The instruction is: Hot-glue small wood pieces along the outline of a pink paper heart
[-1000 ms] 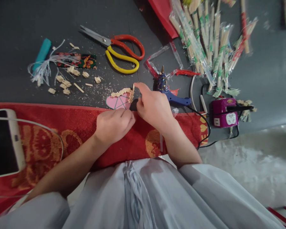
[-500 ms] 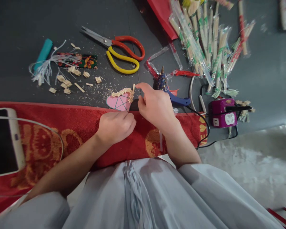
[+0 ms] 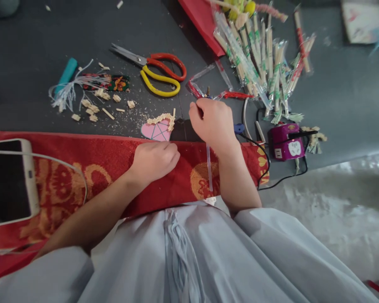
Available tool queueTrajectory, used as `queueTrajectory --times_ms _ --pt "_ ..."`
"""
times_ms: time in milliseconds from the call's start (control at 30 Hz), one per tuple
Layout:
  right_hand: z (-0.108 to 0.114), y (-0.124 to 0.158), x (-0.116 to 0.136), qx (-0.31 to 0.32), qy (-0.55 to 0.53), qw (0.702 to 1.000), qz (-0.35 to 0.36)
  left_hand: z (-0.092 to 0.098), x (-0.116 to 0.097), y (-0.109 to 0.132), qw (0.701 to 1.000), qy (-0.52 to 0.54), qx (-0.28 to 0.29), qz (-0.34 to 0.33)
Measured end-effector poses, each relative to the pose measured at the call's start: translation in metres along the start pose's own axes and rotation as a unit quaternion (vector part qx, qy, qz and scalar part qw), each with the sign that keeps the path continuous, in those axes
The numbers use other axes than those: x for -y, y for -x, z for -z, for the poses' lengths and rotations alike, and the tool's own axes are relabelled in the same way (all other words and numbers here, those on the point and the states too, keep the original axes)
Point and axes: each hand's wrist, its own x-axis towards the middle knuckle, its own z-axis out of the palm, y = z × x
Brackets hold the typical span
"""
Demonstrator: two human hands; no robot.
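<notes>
A pink paper heart (image 3: 156, 131) lies on the dark table, its upper edge lined with small pale wood bits (image 3: 160, 118). My left hand (image 3: 154, 160) rests curled on the red towel (image 3: 82, 168), fingertips at the heart's lower edge. My right hand (image 3: 213, 122) is closed around the blue glue gun (image 3: 239, 128), to the right of the heart. The gun's nozzle pokes out above the knuckles and its clear glue stick (image 3: 208, 168) trails back over the towel.
Red-and-yellow scissors (image 3: 154, 71) lie beyond the heart. Cut wood bits (image 3: 94, 103), white strands and a teal tube (image 3: 66, 72) sit at the left. Wrapped chopsticks (image 3: 259, 59) are piled at the right, near a purple power block (image 3: 284, 141) with black cable. A phone (image 3: 9, 181) lies on the towel.
My right hand left the heart's top right edge, moved right and closed on the glue gun. My left hand stayed by the heart's lower edge. The view shifted slightly.
</notes>
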Motion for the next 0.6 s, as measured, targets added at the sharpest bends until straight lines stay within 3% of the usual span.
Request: queueTrajectory --times_ms 200,400,600 --pt "0.017 0.009 -0.009 0.04 0.032 0.999 -0.008 -0.003 0.002 0.0 1.0 0.005 0.014 0.01" --pt "0.037 0.032 -0.025 0.028 0.05 0.997 -0.049 -0.005 0.002 0.0 0.999 -0.015 0.026 0.013" --pt "0.02 0.042 -0.053 0.005 0.09 0.995 -0.03 -0.003 0.0 0.0 0.999 -0.013 0.037 0.009"
